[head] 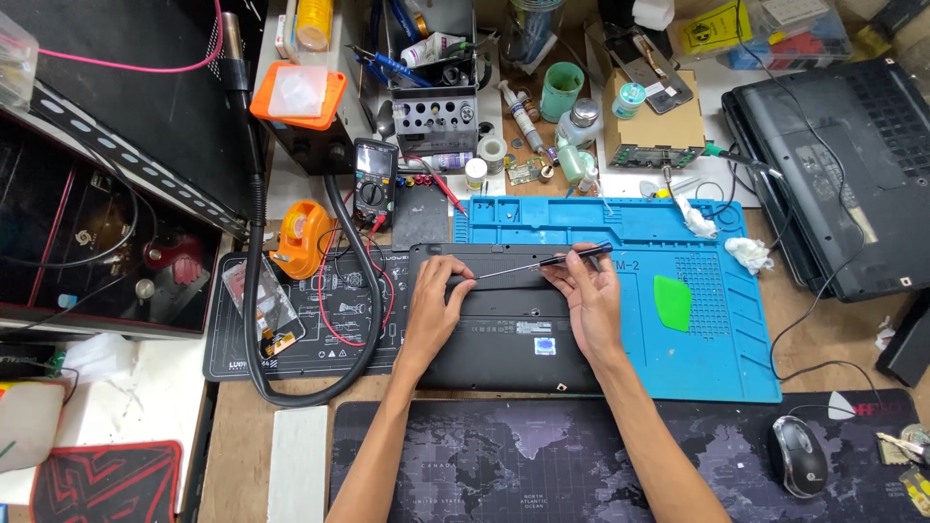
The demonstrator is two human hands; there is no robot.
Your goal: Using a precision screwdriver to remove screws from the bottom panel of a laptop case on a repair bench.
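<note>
A black laptop [504,363] lies bottom side up on the bench, partly on a blue work mat [697,368]. My left hand [434,308] rests flat on its underside, fingers spread, with the index finger near the screwdriver's tip. My right hand [588,295] pinches a thin screwdriver [547,262] with a black handle. The tool lies almost level, its tip pointing left at the laptop's rear edge near my left fingertips.
A green plastic pick [672,301] lies on the blue mat. A multimeter [374,182] with red leads, an orange tape dispenser [302,237] and a black hose [260,320] sit to the left. Another black laptop [843,174] is at the right, a mouse [799,455] in front.
</note>
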